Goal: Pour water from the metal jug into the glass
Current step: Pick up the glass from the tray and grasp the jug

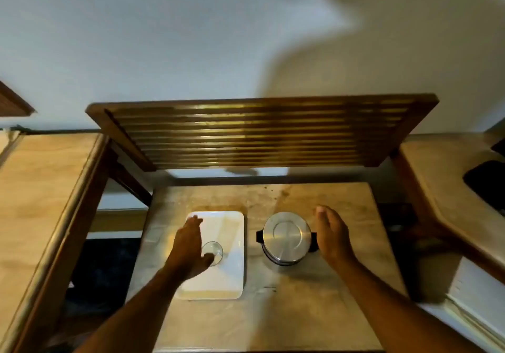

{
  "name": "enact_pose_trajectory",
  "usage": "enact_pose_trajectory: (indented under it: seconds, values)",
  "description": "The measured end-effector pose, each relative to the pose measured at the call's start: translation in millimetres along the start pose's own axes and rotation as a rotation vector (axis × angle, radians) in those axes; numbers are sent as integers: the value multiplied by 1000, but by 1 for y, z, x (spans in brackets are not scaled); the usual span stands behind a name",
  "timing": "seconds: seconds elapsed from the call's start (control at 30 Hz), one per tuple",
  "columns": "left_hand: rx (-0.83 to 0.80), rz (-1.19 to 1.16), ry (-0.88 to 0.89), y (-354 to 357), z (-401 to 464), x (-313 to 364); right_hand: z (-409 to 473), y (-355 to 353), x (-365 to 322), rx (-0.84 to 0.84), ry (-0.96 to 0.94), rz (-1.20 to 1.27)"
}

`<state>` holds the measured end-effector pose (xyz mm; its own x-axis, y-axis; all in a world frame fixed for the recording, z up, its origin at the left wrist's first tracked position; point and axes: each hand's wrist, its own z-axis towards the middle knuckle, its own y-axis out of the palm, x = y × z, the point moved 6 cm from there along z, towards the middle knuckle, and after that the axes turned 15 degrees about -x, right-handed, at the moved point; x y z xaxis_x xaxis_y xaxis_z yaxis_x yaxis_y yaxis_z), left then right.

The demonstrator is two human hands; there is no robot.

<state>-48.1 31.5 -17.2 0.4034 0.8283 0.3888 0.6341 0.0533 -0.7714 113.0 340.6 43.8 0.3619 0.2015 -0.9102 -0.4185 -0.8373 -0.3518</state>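
Observation:
A clear glass [214, 250] stands upright on a white rectangular tray [232, 243] at the table's left middle. My left hand [188, 246] is open just left of the glass, thumb near its base, fingers stretched over the tray. The metal jug [285, 236], seen from above with its round lid on and black handle parts at both sides, stands to the right of the tray. My right hand [332, 233] hovers open beside the jug's right side, close to the handle, holding nothing.
The small marble-topped table [273, 311] has a slatted wooden rack [259, 131] raised behind it. Wooden counters flank it at left [41, 188] and right [451, 188]. A dark object [486, 180] lies on the right counter.

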Motion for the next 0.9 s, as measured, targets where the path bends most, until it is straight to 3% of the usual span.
enact_pose_trajectory:
  seconds: [0.13, 0.4, 0.5, 0.6, 0.7, 0.9]
  values:
    - [-66, -289, -173, 77, 8, -44, -3, 8, 71, 85, 157, 264]
    - [321, -779, -223, 133, 34, -56, 14, 30, 107, 101, 33, 468]
    - [360, -837, -227, 125, 40, -47, 19, 33, 100, 99, 3, 431]
    - [335, -803, -176, 98, 30, -26, 21, 32, 77, 175, 43, 397]
    - [372, -789, -42, 45, 8, 4, 14, 25, 32, 147, -30, 304]
    - [407, -800, 230, -92, -62, 80, -14, -29, -113, 87, -162, 266]
